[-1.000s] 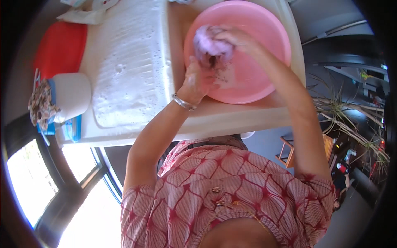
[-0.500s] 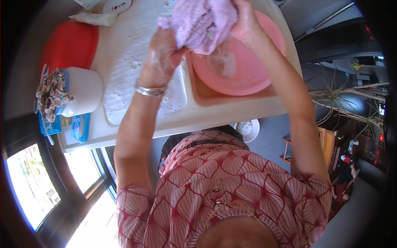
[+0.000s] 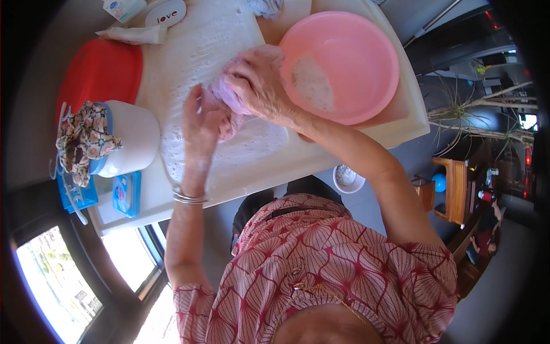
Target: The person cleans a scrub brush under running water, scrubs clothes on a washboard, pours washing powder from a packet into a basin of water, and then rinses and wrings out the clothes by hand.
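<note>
A wet pale purple cloth (image 3: pixel 224 102) lies bunched on the white ribbed washboard surface (image 3: pixel 252 150). My left hand (image 3: pixel 201 121) presses on its left side and my right hand (image 3: pixel 259 85) covers its top, both gripping the fabric. To the right stands a pink basin (image 3: pixel 366 63) with foamy water in it.
A white tub (image 3: pixel 134 137) with a patterned cloth (image 3: pixel 83 140) draped on it stands at the left, next to a red basin (image 3: pixel 100 71). A blue soap packet (image 3: pixel 125 194) lies near the front edge. A small white bowl (image 3: pixel 347 178) sits on the floor below.
The purple cloth went from the pink basin up into the air and now down onto the washboard to the left. Both hands moved with it.
</note>
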A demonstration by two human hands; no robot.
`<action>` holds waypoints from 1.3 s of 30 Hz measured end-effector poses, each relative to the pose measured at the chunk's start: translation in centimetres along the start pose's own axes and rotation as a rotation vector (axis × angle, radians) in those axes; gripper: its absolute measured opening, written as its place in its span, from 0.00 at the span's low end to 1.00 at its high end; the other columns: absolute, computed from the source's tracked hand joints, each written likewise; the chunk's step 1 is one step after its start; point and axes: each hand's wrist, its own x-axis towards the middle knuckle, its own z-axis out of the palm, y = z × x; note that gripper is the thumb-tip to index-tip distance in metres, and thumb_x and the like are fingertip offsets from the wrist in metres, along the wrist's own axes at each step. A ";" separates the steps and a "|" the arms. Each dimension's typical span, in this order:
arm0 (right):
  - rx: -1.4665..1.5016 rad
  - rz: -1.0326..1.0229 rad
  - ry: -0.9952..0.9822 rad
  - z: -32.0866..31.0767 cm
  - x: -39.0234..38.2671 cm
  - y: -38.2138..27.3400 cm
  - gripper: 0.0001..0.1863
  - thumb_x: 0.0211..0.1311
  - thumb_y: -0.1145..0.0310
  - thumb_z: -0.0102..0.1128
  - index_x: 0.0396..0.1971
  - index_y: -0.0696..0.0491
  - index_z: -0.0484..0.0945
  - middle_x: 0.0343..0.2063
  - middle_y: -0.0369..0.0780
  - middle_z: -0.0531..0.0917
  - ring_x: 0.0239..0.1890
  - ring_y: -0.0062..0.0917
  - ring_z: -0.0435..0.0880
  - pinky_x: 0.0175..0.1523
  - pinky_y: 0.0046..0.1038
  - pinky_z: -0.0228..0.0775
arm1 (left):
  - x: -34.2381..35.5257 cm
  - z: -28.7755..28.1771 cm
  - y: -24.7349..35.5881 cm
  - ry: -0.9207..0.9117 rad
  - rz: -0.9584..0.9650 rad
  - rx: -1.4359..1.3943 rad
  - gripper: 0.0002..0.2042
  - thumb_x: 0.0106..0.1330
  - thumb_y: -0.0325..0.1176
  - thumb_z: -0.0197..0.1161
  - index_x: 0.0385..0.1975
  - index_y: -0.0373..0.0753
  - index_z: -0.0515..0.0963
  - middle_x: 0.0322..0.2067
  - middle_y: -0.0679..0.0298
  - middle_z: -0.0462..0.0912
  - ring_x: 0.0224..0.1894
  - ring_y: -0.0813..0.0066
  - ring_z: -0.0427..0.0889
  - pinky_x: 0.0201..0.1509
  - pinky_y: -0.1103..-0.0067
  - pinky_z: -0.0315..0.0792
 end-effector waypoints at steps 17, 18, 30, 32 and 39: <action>0.032 0.100 -0.022 5.7 -0.3 2.4 0.06 0.38 0.66 0.54 0.14 0.53 0.73 0.24 0.36 0.72 0.35 0.32 0.68 0.40 0.36 0.59 | 5.3 3.1 -2.7 0.145 0.482 0.643 0.05 0.53 0.31 0.54 0.26 0.38 0.69 0.26 0.57 0.71 0.28 0.56 0.72 0.29 0.66 0.65; 0.041 0.105 -0.025 6.0 -0.2 2.4 0.06 0.38 0.66 0.54 0.14 0.53 0.73 0.24 0.36 0.72 0.35 0.32 0.68 0.40 0.36 0.59 | 5.6 2.8 -3.1 0.118 0.527 0.642 0.05 0.53 0.31 0.54 0.25 0.38 0.69 0.24 0.58 0.71 0.26 0.56 0.72 0.27 0.67 0.65; 0.013 -0.189 -0.089 4.3 3.1 7.0 0.09 0.51 0.71 0.47 0.31 0.46 0.75 0.28 0.45 0.75 0.40 0.39 0.71 0.43 0.40 0.63 | 8.2 2.3 -3.9 0.032 0.339 0.839 0.10 0.62 0.39 0.46 0.35 0.41 0.69 0.33 0.52 0.77 0.35 0.54 0.76 0.38 0.63 0.69; -0.235 -0.038 -0.129 4.9 2.4 8.8 0.09 0.51 0.71 0.48 0.32 0.43 0.75 0.30 0.45 0.75 0.42 0.38 0.70 0.43 0.40 0.62 | 8.3 2.2 -3.7 0.105 0.434 0.889 0.12 0.62 0.40 0.46 0.39 0.41 0.69 0.38 0.53 0.76 0.40 0.55 0.75 0.43 0.61 0.67; -0.193 -0.021 0.022 3.6 -1.5 2.8 0.11 0.45 0.59 0.56 0.30 0.46 0.76 0.43 0.37 0.69 0.48 0.37 0.63 0.49 0.46 0.52 | 3.7 0.7 0.2 -0.195 0.150 0.303 0.12 0.64 0.36 0.44 0.42 0.42 0.72 0.39 0.60 0.73 0.44 0.53 0.70 0.48 0.67 0.64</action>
